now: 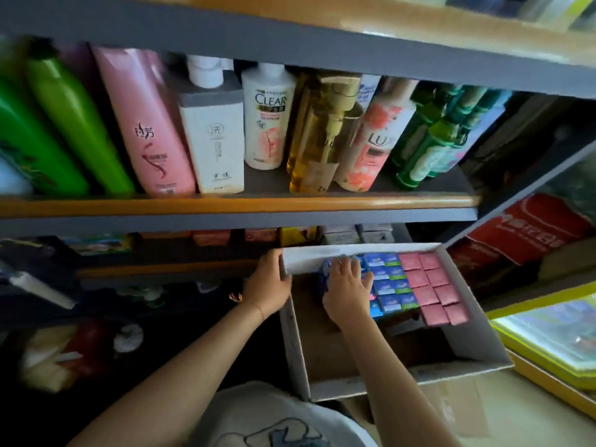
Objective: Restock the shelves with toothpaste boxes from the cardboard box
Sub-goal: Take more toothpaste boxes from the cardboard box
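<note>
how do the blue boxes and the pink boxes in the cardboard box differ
The blue boxes show printed ends in blue, white and green; the pink boxes show plain pink ends with no clear print. The blue boxes sit in the middle of the cardboard box, the pink boxes by its right wall. The right hand rests on the blue boxes; the pink boxes are untouched. Both stand packed end-up in neat rows, side by side.

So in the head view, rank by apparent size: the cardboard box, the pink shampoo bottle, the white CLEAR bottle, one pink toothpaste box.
1. cardboard box
2. pink shampoo bottle
3. white CLEAR bottle
4. pink toothpaste box, of which only the end face shows

The cardboard box sits nearer the camera, which inflates it.
</note>
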The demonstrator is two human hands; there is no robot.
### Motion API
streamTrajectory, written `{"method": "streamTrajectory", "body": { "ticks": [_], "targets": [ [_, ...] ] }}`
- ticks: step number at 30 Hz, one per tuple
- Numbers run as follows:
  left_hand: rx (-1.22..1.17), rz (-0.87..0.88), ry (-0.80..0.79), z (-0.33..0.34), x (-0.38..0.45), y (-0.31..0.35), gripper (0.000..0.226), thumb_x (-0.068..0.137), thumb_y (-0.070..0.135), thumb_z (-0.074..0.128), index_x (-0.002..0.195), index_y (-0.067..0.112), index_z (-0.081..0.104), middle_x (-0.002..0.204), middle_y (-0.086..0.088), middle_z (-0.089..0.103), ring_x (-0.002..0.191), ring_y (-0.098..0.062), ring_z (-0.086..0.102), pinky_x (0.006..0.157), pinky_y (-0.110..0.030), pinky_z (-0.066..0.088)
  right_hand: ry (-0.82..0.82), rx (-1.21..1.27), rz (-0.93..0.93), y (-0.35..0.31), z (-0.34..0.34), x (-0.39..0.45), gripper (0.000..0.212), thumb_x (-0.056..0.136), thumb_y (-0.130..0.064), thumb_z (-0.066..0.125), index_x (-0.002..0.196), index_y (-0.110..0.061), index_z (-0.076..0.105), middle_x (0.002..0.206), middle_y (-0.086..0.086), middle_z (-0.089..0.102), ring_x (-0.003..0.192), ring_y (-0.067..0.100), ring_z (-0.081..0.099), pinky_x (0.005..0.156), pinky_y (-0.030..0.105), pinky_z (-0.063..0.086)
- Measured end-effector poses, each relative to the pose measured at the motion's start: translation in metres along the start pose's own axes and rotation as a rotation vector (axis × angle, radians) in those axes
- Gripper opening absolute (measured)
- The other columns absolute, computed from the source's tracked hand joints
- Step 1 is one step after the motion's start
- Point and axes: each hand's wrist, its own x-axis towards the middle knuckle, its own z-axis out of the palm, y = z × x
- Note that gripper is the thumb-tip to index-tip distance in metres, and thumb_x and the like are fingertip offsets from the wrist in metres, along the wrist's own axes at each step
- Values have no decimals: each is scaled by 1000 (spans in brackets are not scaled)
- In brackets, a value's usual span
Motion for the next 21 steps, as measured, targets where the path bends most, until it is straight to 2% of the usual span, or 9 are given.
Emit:
{"method": "streamTrajectory", "body": {
  "ticks": [4,8,10,14,16,18,21],
  "targets": [
    [-36,-69,129,19,-11,8,51,101,19,51,149,23,35,153,-3,35,138,-25,41,111,-37,35,-45,-111,-126,31,10,6,70,102,-12,37,156,-8,-7,165,9,-6,151,35,-10,119,60,2],
    [-36,-98,244,35,-17,14,48,103,20,44,151,22,36,157,-1,35,143,-20,35,114,-33,30,5,-202,-335,52,8,15,70,101,-14,42,157,-10,1,164,12,-12,149,33,-20,120,59,-1],
    [-30,-132,249,40,-23,16,49,104,19,44,152,24,35,157,0,35,142,-20,36,113,-34,32,6,-210,-409,59,7,18,71,98,-13,50,155,-9,8,164,13,1,151,32,-13,120,58,4],
    [-31,-188,243,49,-39,24,56,100,17,48,153,26,31,156,2,34,137,-19,42,104,-31,39,51,-247,-510,63,6,26,73,90,-17,62,148,-8,20,154,14,28,146,32,16,117,56,18],
    [-31,-202,225,51,-49,28,57,98,18,50,151,26,33,151,0,39,129,-18,46,97,-28,40,33,-244,-543,62,7,28,74,88,-18,65,147,-9,21,151,15,32,143,32,23,116,56,19],
    [-26,-241,215,50,-61,32,54,98,21,52,149,25,37,148,-1,40,127,-20,47,97,-30,42,33,-235,-574,58,8,31,74,88,-19,64,147,-8,21,150,15,33,142,32,25,117,56,20],
    [-9,-283,242,38,-76,42,41,99,26,53,140,23,48,142,-2,46,119,-20,54,97,-32,47,45,-141,-596,50,-1,32,78,85,-32,68,146,-10,25,146,13,37,138,30,30,117,51,22]
  ]
}}
